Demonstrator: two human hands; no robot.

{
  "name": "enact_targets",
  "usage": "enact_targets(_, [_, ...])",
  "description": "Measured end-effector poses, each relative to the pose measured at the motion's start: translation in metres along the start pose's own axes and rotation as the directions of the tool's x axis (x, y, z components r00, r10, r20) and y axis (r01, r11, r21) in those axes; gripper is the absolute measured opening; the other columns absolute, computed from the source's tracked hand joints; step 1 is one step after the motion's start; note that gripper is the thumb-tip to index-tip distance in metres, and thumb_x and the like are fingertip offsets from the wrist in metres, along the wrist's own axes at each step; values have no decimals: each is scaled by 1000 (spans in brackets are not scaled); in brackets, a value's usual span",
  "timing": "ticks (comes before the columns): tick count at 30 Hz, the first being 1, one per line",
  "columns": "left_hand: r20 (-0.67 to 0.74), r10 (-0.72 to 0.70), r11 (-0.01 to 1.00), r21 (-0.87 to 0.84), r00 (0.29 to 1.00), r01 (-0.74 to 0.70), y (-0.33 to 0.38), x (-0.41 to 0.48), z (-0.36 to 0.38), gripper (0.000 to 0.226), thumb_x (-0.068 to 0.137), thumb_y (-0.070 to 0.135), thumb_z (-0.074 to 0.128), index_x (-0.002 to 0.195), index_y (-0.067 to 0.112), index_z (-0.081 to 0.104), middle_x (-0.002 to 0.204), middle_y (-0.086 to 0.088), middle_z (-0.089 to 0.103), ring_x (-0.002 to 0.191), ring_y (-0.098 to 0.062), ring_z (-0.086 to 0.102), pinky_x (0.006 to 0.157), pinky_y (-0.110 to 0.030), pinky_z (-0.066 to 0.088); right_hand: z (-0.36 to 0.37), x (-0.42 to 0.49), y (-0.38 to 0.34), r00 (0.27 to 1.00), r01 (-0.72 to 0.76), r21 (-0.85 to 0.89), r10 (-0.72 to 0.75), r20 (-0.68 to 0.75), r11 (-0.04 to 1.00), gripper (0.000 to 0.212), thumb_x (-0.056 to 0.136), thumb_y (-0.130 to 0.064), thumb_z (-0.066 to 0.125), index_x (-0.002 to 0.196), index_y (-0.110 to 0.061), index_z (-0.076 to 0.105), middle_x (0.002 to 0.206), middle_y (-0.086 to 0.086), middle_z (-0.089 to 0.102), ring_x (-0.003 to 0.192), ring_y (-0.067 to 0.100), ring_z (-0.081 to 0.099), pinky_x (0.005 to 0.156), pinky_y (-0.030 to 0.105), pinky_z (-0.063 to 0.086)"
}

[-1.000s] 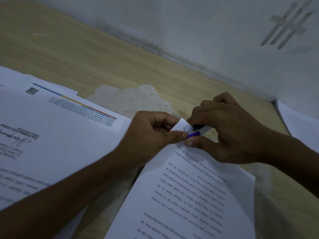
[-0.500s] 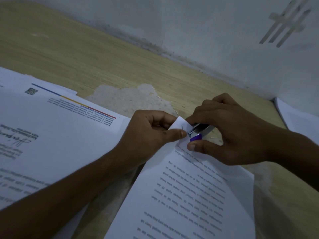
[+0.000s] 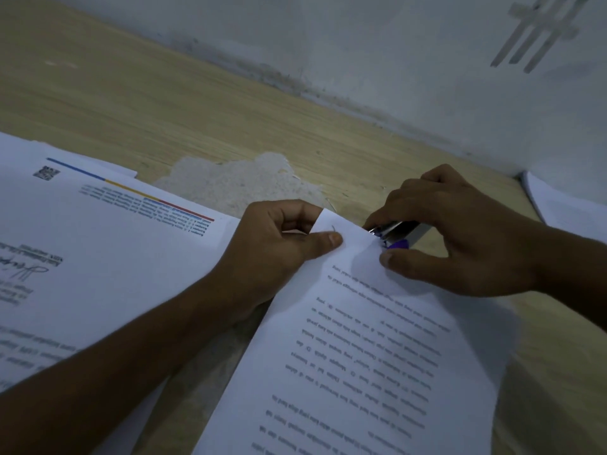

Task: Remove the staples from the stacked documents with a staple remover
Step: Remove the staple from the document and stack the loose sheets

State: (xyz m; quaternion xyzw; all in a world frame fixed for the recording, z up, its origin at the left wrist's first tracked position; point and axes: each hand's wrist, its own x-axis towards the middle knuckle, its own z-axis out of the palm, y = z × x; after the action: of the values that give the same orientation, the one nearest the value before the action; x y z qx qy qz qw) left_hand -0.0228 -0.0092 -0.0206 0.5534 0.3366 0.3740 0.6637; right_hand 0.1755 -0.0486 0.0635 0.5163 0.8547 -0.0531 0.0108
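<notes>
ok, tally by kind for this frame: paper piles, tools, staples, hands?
paper piles: 3 (left pile, held document, right pile)
staple remover: 1
staple, in the pinched corner: 1
hands: 2 (left hand, right hand)
total: 7

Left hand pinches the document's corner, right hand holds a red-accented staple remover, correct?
Not red: in the head view the staple remover in the right hand has a purple accent. The left hand pinches the document by its corner.
</notes>
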Motion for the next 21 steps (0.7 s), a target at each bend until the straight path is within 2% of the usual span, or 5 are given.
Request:
enact_targets(4, [13, 13, 1000, 28, 1000, -13, -1, 2, 1, 20, 81, 1, 65, 86, 20, 68, 84, 0, 74, 71, -18, 71, 61, -29, 59, 3, -3, 7, 999, -44, 180, 48, -17, 983, 47, 91, -47, 32, 103, -23, 70, 82, -16, 65, 77, 5, 58, 74, 19, 40])
enact_targets(8, [20, 6, 999, 32, 1000, -7, -2, 2, 1, 24, 82, -1, 64, 90, 21, 68, 89, -1, 75, 76, -20, 72, 67, -35, 59, 15, -10, 17, 983, -152, 308, 178, -56, 939, 36, 94, -54, 25, 94, -32, 54, 73, -6, 60, 67, 13, 57, 60, 30, 46])
enact_targets(14, [7, -7, 1000, -18, 1000, 7, 0, 1, 1, 22, 83, -3, 62, 90, 17, 69, 83, -4, 75, 68, -19, 70, 57, -28, 56, 19, -27, 28, 957, -230, 300, 271, -101, 926, 24, 82, -49, 47, 88, -26, 53, 66, -8, 58, 68, 3, 55, 59, 10, 41])
enact_targets(18, [1, -14, 998, -65, 1000, 14, 2, 0, 1, 22, 84, -4, 59, 88, 15, 69, 78, -4, 74, 65, -19, 70, 56, -27, 57, 27, -42, 35, 947, -279, 319, 315, -66, 906, 36, 92, -51, 43, 88, -17, 54, 76, -16, 60, 69, 6, 56, 58, 16, 43])
enact_targets(21, [-10, -28, 995, -92, 1000, 27, 2, 1, 1, 25, 85, -5, 56, 84, 16, 70, 76, -4, 74, 66, -20, 70, 60, -30, 59, 36, -48, 37, 942, -311, 310, 334, -23, 899, 35, 90, -54, 34, 88, -24, 50, 73, -13, 58, 70, 7, 52, 56, 21, 37])
